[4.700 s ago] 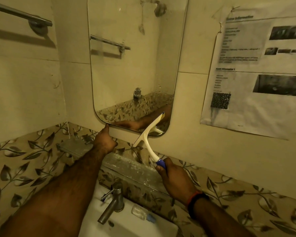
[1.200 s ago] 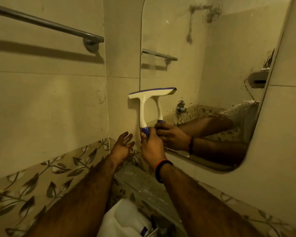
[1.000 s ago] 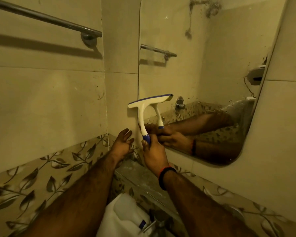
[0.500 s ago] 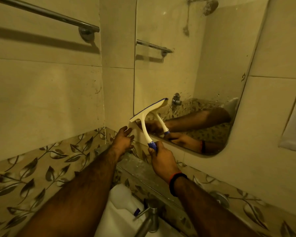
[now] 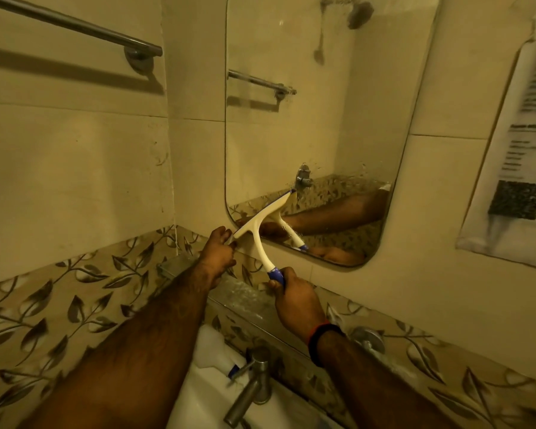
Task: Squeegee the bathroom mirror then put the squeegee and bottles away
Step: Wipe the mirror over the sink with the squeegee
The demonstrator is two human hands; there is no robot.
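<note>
Gripping squeegee [image 5: 262, 226] handle with my right hand [image 5: 296, 300], blade on mirror [image 5: 316, 119] bottom. Left hand [image 5: 218, 252] curls at blade's end; grip unclear. My arm hides bottle [image 5: 212, 351] by tap [image 5: 251, 385].

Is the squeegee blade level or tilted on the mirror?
Tilted. The squeegee blade slants up to the right across the mirror's lower left corner; the right hand grips its handle.

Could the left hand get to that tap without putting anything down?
Probably yes. The left hand holds nothing, only touching the wall by the squeegee; the tap sits below its forearm, nothing between.
</note>
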